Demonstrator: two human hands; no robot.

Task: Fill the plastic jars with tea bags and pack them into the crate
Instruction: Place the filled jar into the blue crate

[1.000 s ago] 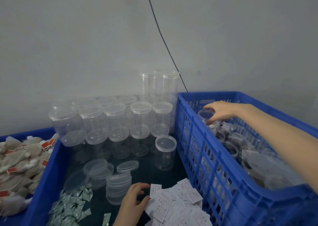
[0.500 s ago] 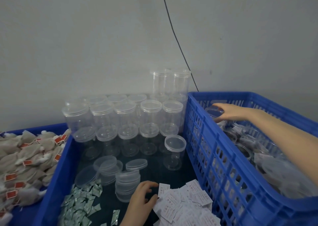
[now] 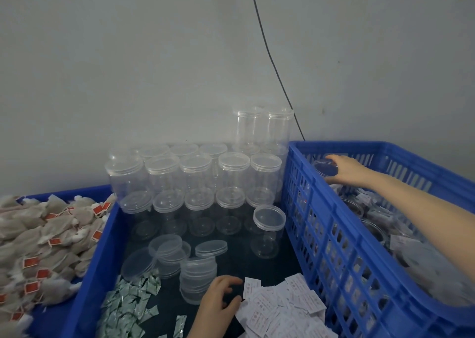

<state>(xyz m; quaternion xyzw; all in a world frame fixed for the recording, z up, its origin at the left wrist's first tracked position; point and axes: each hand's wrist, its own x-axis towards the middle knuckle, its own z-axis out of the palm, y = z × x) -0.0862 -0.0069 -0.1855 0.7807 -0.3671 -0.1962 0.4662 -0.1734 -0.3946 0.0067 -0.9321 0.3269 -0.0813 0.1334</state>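
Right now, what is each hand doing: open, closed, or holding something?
Left hand: fingers curled, pinching a white paper slip.
Right hand: gripping the lid of a jar in the crate.

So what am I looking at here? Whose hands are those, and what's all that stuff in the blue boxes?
No machine here. A person wears a camera on their head, so you see their own two hands from above. The right hand reaches into the blue crate and grips a clear jar at its top. The left hand rests by a pile of white paper slips, fingers curled; I can't tell if it pinches one. In the middle stand empty plastic jars, with loose lids and small green packets in front. The tea bags are heaped on the left.
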